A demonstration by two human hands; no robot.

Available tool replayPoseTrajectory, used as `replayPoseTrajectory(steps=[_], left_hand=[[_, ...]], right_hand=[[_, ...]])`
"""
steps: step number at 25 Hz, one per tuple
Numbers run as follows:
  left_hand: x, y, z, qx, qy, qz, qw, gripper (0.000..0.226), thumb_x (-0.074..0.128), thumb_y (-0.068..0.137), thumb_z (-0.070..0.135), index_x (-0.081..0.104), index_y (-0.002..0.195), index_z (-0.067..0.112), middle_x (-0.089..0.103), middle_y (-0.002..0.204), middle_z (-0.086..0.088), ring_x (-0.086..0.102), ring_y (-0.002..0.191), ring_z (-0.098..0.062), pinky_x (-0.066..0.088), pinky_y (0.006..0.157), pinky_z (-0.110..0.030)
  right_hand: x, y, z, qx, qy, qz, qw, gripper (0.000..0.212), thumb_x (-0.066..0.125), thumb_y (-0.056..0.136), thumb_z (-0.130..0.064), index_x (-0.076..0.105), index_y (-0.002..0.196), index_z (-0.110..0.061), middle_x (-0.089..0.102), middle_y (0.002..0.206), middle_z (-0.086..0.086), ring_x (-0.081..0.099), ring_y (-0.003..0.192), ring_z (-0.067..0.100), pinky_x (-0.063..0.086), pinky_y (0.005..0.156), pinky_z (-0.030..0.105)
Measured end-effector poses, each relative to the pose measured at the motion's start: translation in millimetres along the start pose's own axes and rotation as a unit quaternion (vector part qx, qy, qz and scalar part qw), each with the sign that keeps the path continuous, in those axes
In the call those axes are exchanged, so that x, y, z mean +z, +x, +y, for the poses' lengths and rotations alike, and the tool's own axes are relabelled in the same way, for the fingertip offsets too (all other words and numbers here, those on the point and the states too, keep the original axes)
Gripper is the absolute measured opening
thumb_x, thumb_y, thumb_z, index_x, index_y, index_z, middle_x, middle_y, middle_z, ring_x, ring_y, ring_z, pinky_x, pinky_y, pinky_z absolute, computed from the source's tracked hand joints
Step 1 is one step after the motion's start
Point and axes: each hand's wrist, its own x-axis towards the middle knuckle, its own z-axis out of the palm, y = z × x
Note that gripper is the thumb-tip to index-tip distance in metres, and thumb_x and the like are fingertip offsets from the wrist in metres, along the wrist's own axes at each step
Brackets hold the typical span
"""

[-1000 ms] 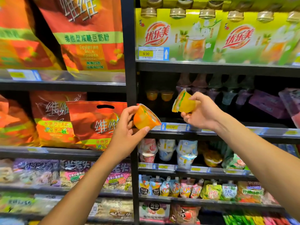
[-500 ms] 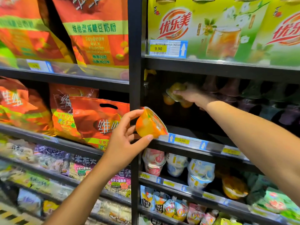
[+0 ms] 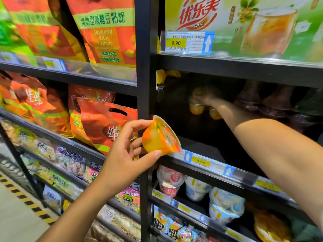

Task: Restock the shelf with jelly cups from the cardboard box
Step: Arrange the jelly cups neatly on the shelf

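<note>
**While one waits out front, one sits far back**

Left hand (image 3: pixel 125 154) holds an orange jelly cup (image 3: pixel 159 137) tilted just before the shelf (image 3: pixel 227 173) rail, thumb beneath, fingers curled over its top. Right hand (image 3: pixel 209 100) lies far back in the dim bay over a second cup (image 3: pixel 198 92) stacked on yellow cups (image 3: pixel 196 109); too dark to tell whether those fingers grip.

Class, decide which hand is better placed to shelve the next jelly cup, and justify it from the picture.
Left. The left hand holds an orange jelly cup at the shelf edge, ready to go in. The right hand is deep inside, at the back cups.
</note>
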Motion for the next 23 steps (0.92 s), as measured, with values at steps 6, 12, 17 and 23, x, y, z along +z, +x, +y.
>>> replayPoseTrajectory(steps=[6, 12, 17, 23], left_hand=[[4, 0, 5, -0.007, -0.003, 0.004, 1.000, 0.053, 0.080, 0.076, 0.025, 0.059, 0.124, 0.034, 0.063, 0.126, 0.007, 0.068, 0.117, -0.029, 0.059, 0.092, -0.036], [26, 10, 27, 0.009, 0.066, -0.034, 0.997, 0.057, 0.078, 0.078, 0.030, 0.060, 0.132, 0.033, 0.056, 0.131, 0.002, 0.064, 0.113, -0.029, 0.060, 0.085, -0.039], [63, 51, 34, 0.018, 0.177, -0.062, 0.982, 0.067, 0.078, 0.072, 0.042, 0.054, 0.135, 0.039, 0.057, 0.124, 0.017, 0.063, 0.094, -0.009, 0.052, 0.069, -0.021], [112, 137, 16, -0.011, 0.309, -0.116, 0.944, 0.070, 0.080, 0.065, 0.044, 0.059, 0.129, 0.025, 0.065, 0.116, 0.008, 0.062, 0.098, -0.007, 0.046, 0.081, -0.012]], right_hand=[[-1, 6, 4, -0.014, -0.063, 0.017, 0.998, 0.066, 0.068, 0.094, -0.040, 0.045, 0.145, -0.004, 0.048, 0.147, 0.021, 0.046, 0.134, 0.036, 0.039, 0.104, 0.035], [-24, -19, -1, -0.046, -0.083, 0.047, 0.994, 0.052, 0.060, 0.098, -0.038, 0.051, 0.140, -0.008, 0.052, 0.144, 0.019, 0.051, 0.130, 0.035, 0.042, 0.101, 0.034], [-52, -75, 5, -0.157, -0.065, 0.054, 0.984, 0.042, 0.054, 0.099, -0.013, 0.050, 0.141, -0.008, 0.055, 0.140, 0.016, 0.051, 0.130, 0.031, 0.036, 0.105, 0.028], [-106, -143, 59, -0.197, -0.085, 0.040, 0.976, 0.038, 0.049, 0.100, -0.008, 0.052, 0.138, -0.012, 0.062, 0.128, 0.013, 0.063, 0.106, 0.026, 0.048, 0.100, 0.037]])
